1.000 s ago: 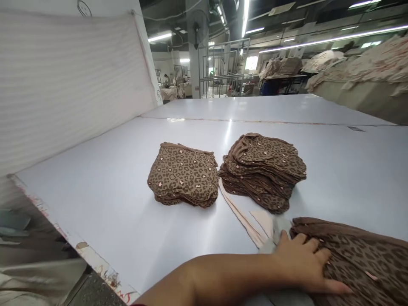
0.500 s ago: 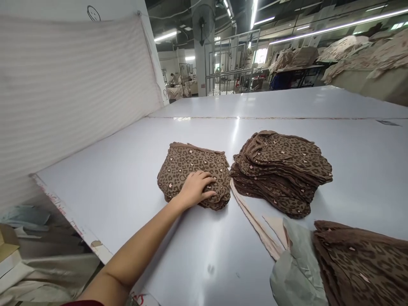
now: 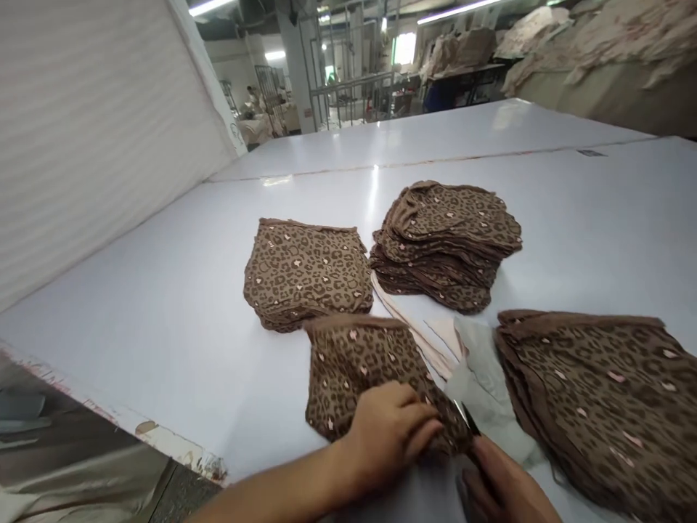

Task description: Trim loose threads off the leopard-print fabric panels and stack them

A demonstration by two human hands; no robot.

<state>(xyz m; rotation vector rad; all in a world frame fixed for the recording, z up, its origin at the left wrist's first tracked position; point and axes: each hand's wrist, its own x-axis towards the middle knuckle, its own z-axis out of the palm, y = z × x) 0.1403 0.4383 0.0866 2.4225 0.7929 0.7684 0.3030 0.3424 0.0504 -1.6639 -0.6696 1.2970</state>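
My left hand (image 3: 389, 432) is closed on a brown leopard-print fabric piece (image 3: 353, 363) above the front of the table. At the piece's right end, my right hand (image 3: 504, 479) grips a pair of scissors (image 3: 467, 418); their blades touch or lie very near the fabric edge, and the handles are partly hidden by the fingers. Just beyond the held piece lies a stack of matching cut pieces (image 3: 308, 269). A taller, looser pile (image 3: 446, 240) of the same print is to its right. A third pile (image 3: 593, 392) lies beside my right hand.
Pale fabric strips (image 3: 414, 330) and a grey-green sheet (image 3: 479, 370) lie between the piles on the white table (image 3: 179, 312). White sheeting (image 3: 98, 131) hangs along the left. Heaped cloth (image 3: 615, 43) fills a bin at the back right, and metal racks (image 3: 353, 87) stand behind the table.
My left hand has left the left stack and moved nearer with a fabric piece in it. My right hand has come into view with scissors. The view has tilted down.
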